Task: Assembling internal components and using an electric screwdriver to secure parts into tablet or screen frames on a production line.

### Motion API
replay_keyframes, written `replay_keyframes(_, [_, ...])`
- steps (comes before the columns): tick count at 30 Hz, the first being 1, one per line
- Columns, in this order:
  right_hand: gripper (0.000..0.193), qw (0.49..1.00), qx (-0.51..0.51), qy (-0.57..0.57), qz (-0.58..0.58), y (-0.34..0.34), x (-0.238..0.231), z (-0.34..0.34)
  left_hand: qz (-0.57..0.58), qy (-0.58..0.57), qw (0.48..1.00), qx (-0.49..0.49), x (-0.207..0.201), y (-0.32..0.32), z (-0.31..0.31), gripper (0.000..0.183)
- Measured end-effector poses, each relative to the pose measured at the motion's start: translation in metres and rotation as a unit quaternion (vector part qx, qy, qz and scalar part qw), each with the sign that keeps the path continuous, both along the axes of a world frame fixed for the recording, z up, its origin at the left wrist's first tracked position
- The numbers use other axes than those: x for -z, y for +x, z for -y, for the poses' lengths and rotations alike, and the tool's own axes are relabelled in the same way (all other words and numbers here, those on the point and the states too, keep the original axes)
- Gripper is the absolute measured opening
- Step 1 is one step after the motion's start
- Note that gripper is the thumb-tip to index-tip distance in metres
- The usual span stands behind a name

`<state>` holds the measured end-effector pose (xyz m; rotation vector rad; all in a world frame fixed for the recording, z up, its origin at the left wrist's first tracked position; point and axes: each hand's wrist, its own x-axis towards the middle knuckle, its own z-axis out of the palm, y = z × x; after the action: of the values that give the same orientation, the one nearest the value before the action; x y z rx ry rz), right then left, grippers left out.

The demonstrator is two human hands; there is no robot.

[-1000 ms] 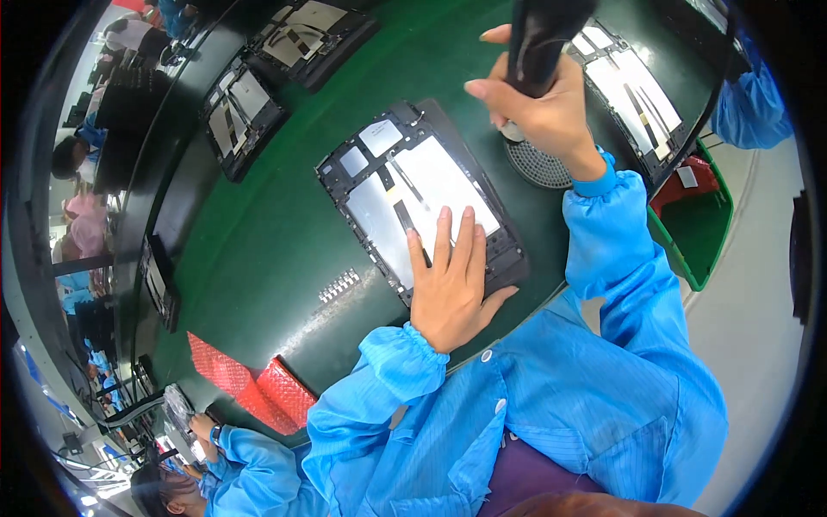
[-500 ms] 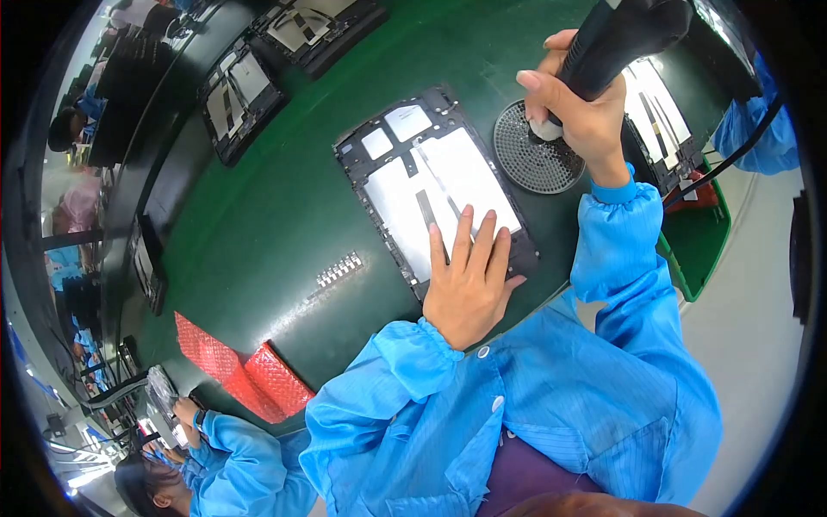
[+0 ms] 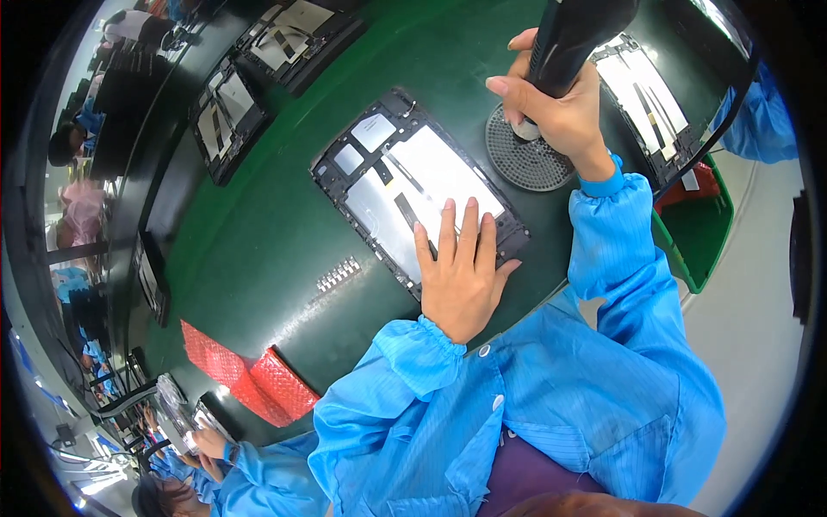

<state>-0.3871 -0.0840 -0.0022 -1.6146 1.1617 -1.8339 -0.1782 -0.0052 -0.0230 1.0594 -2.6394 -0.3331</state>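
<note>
Fingers slightly spread, the left hand point(image 3: 461, 289) lies on the near end of a silver-backed, black-framed rectangular panel point(image 3: 370, 215) on a green tabletop point(image 3: 233, 241), while the right hand point(image 3: 556, 108) curls tightly around a glossy black handheld tool point(image 3: 573, 47) at a grey, round, perforated disc point(image 3: 521, 164) just right of the panel.

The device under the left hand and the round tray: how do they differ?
The device is oblong; the tray is round. The device looks larger than the tray. The device is silver and black; the tray is dark grey and dotted. The left hand rests on the device; the right hand partly hides the tray. Both lie flat on the green table.
</note>
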Motion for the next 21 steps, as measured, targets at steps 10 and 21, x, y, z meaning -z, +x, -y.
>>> replay_keyframes(10, [0.034,1.0,-0.001,0.019,0.011,-0.003,0.002,-0.003,0.01,0.002,1.0,0.011,-0.002,-0.003,0.004,0.063])
replay_keyframes(21, [0.038,0.997,0.034,-0.001,0.067,0.017,-0.016,-0.02,-0.111,-0.032,0.987,-0.115,-0.016,0.135,0.039,0.03])
